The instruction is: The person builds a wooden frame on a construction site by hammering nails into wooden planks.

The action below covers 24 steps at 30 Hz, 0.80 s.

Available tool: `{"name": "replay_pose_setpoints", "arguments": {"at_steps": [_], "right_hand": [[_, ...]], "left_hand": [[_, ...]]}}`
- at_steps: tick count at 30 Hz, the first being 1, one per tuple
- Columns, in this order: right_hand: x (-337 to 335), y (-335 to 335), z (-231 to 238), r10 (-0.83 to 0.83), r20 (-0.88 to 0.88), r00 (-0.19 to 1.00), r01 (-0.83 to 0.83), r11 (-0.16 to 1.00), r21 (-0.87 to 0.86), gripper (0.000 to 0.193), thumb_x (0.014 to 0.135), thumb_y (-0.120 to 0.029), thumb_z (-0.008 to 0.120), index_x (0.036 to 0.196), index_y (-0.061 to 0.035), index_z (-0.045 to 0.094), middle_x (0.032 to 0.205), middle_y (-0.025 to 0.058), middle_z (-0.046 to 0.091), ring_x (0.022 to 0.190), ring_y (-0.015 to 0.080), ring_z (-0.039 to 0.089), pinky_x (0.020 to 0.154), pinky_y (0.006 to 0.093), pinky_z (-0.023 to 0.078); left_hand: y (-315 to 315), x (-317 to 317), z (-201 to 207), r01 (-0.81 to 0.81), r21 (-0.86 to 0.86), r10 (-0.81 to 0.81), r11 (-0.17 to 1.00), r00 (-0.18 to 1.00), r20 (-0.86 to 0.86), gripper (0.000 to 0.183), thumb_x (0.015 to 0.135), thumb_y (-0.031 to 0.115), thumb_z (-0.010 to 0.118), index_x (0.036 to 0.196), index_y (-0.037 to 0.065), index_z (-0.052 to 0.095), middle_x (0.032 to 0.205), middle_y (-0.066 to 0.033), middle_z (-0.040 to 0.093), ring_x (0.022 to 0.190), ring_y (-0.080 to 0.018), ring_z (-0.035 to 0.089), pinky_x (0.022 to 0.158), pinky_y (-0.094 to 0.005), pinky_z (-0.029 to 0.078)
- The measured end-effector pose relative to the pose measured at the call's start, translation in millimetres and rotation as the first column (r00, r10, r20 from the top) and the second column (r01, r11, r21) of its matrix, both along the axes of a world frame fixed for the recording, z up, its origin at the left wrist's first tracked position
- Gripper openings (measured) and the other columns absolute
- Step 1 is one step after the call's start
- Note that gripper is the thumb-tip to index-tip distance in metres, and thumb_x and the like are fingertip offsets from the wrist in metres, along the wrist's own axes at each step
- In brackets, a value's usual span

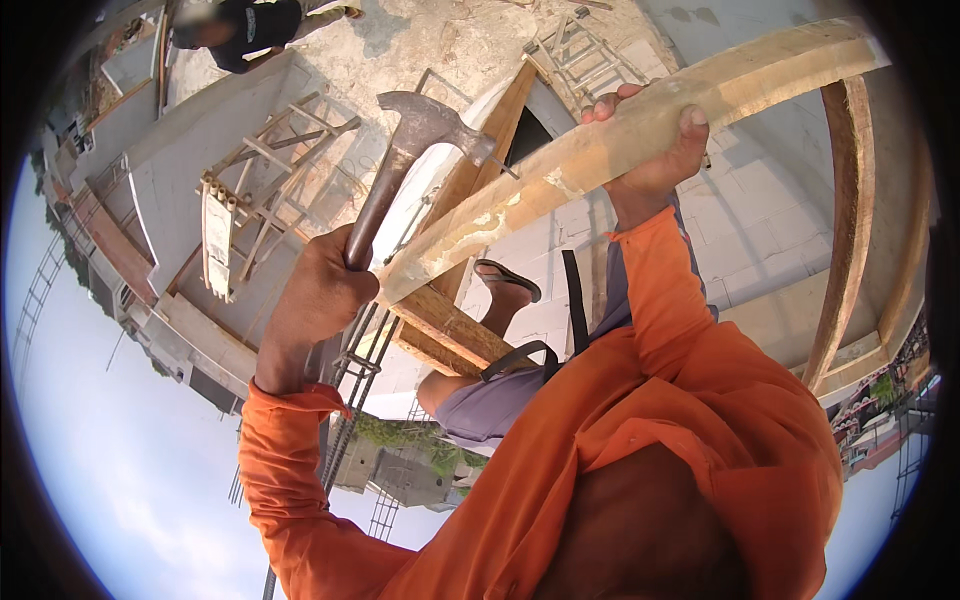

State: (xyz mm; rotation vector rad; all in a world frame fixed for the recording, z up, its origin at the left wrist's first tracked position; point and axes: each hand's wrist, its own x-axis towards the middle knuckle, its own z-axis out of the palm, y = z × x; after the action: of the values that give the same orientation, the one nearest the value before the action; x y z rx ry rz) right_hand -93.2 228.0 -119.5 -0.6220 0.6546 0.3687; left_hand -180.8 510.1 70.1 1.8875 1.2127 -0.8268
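My left hand (322,288) is closed round the dark handle of a claw hammer (428,125). The hammer's striking face is close to a nail (505,171) that sticks up from the edge of a long wooden plank (590,150); whether they touch I cannot tell. Pale, rough patches mark the plank's side. My right hand (660,150) grips the plank from below, with its thumb on the near side and fingertips over the far edge. The plank runs from beside my left hand up to the upper right.
Upright boards (850,220) stand at the right, and another timber (455,325) lies below the plank. Steel rebar (360,360) rises beside my left arm. Wooden trestles (275,160) stand on the ground below. A person in dark clothes (250,30) is at the far left.
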Motion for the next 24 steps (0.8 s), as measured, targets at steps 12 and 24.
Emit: {"name": "replay_pose_setpoints", "arguments": {"at_steps": [12,24], "right_hand": [[-4.2,5.1,2.7,-0.011,-0.016,1.000,0.011,1.000,0.003,0.064,0.071,-0.060,0.054,0.093,-0.0004,0.055,0.079,0.0135,0.057,0.063,0.0283,0.057,0.059,0.0424,0.047],[-7.8,-1.5,7.2,0.062,0.032,0.998,-0.063,0.998,0.031,0.062,0.072,-0.058,0.054,0.092,0.0001,0.057,0.078,0.0121,0.055,0.067,0.0286,0.057,0.061,0.0428,0.048]], "left_hand": [[76.7,29.3,-1.6,-0.557,-0.259,0.610,0.789,0.659,0.440,0.014,0.085,0.002,0.049,0.074,0.007,0.042,0.056,0.0031,0.036,0.042,-0.0077,0.033,0.043,-0.0255,0.033],[161.7,40.3,45.6,-0.639,-0.325,0.619,0.697,0.308,0.723,0.019,0.091,0.004,0.043,0.074,0.010,0.042,0.057,0.0044,0.033,0.044,-0.0052,0.033,0.047,-0.0248,0.035]]}}
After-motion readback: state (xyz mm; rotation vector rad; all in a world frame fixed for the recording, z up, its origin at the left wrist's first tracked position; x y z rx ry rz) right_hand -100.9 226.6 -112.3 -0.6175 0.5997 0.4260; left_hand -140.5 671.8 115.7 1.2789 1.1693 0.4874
